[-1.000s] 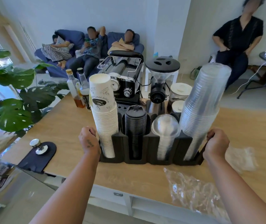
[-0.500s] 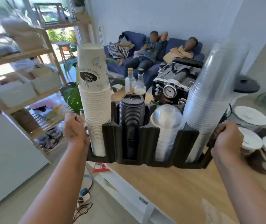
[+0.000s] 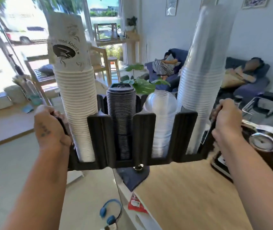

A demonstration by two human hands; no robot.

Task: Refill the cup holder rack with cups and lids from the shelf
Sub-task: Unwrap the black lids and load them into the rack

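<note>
The black cup holder rack [image 3: 99,138] hangs in the air in front of me, held at both ends. My left hand [image 3: 49,128] grips its left end and my right hand [image 3: 227,120] grips its right end. From left to right its slots hold a tall stack of white paper cups [image 3: 76,103], a stack of black lids [image 3: 121,112], clear dome lids [image 3: 161,113] and a tall stack of clear plastic cups [image 3: 202,87].
The wooden counter [image 3: 190,196] lies below right, its corner under the rack, with a dark mat [image 3: 132,176] there. An espresso machine [image 3: 265,146] stands at the right. Blue headphones [image 3: 110,211] lie on the floor. People rest on a blue sofa [image 3: 242,90] behind.
The rack has been lifted off the counter and carried leftward with my turning view. It now hangs past the counter's corner, with the window and floor behind it.
</note>
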